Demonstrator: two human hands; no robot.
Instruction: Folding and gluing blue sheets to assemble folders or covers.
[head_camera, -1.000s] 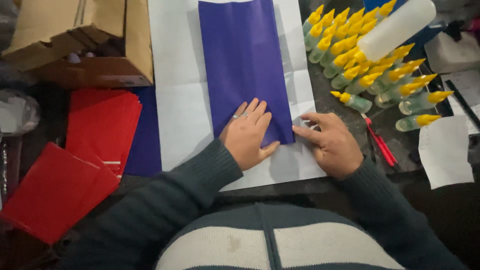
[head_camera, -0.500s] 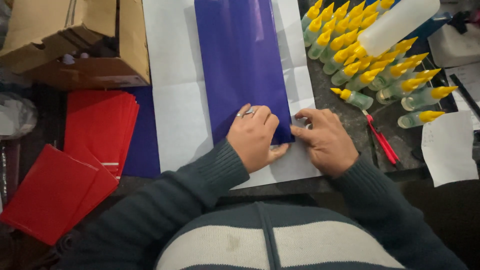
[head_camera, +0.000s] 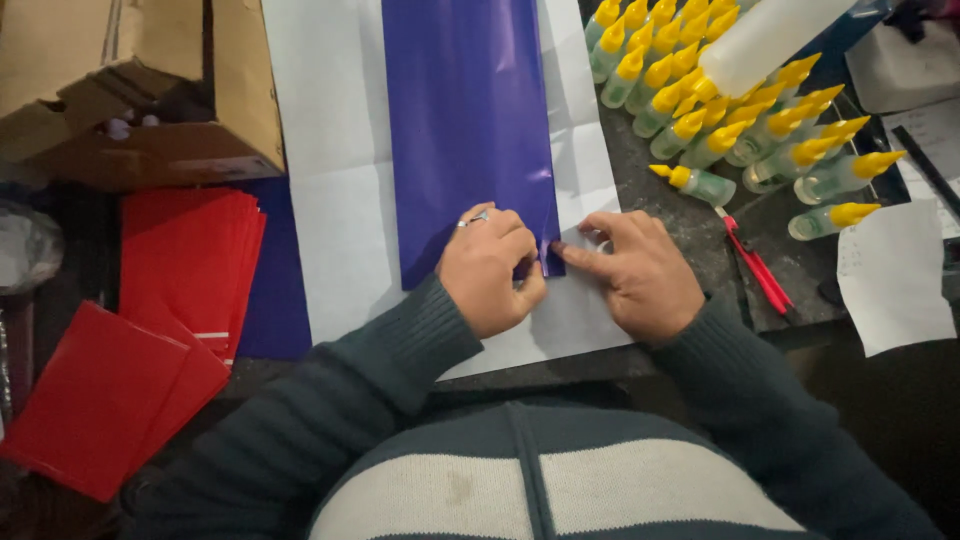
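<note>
Two hands work the near right corner of a long purple sheet lying flat on white paper on the bench: the left hand presses down on it with curled fingers, the right hand pinches the corner edge between thumb and forefinger. The sheet looks thin, light and glossy, likely to crease and slide, so it is best held at edges and corners. Close on the right stand rows of yellow-capped glue bottles and a red cutter; red sheets and a cardboard box sit left.
</note>
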